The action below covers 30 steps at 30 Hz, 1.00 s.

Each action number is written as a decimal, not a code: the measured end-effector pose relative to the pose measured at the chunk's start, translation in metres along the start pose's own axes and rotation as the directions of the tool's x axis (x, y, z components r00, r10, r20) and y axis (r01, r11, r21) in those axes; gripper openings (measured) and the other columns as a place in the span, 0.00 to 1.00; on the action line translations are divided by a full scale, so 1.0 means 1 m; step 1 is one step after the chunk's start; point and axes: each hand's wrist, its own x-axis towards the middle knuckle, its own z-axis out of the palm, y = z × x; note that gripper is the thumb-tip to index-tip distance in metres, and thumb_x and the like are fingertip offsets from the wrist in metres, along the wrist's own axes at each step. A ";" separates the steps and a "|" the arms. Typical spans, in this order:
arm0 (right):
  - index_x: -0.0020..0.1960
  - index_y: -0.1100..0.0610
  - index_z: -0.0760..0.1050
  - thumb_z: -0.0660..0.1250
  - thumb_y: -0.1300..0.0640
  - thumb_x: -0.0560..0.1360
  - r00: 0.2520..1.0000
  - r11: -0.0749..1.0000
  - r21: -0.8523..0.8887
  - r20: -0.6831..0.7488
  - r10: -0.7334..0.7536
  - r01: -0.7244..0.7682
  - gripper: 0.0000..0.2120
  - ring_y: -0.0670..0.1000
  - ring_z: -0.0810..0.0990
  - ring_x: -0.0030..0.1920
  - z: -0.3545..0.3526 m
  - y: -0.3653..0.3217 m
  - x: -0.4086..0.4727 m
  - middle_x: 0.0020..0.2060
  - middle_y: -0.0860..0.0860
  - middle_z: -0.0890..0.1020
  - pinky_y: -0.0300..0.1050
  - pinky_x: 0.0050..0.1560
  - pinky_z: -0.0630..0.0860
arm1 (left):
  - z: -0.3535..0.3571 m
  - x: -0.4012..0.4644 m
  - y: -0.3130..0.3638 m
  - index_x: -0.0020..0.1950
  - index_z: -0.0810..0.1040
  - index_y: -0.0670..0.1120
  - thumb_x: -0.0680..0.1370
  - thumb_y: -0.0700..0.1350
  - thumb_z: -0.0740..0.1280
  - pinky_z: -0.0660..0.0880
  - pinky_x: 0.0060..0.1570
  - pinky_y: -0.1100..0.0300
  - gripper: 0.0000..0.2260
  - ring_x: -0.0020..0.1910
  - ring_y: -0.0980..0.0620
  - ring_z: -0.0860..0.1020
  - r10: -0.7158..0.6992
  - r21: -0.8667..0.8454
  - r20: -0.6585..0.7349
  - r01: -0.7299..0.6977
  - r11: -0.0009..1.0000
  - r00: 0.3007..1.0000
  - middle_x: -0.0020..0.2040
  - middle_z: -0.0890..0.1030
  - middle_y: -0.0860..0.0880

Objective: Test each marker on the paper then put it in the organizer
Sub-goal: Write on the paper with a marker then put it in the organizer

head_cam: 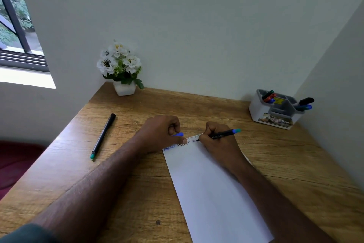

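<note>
Testing is under way: on the paper (212,189), the right hand (216,144) grips a marker (220,135), tip writing at its 12 o'clock edge. The left hand (163,132) pinches the cap (178,134). Next: recap, then carry to the organizer (275,108) at 2 o'clock. A spare marker (103,135) lies at 10 o'clock.

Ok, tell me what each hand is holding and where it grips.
The right hand pinches a black marker low on its barrel, near the tip. The left hand grips a blue cap in curled fingers.

The right hand (216,142) grips a black marker (220,135), tip on the white paper (212,189); the left hand (163,132) pinches a blue cap (178,134) beside handwritten letters (175,146).
</note>
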 end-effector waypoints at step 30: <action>0.28 0.53 0.66 0.67 0.69 0.70 1.000 1.000 0.001 -0.006 0.020 -0.020 0.18 0.41 0.67 0.27 -0.002 0.001 0.000 0.23 0.42 0.70 0.32 0.28 0.62 | 0.001 -0.001 -0.001 0.45 0.78 0.51 0.68 0.61 0.76 0.70 0.37 0.59 0.17 0.38 0.54 0.76 0.010 -0.001 -0.007 -0.010 1.000 1.000 0.38 0.79 0.54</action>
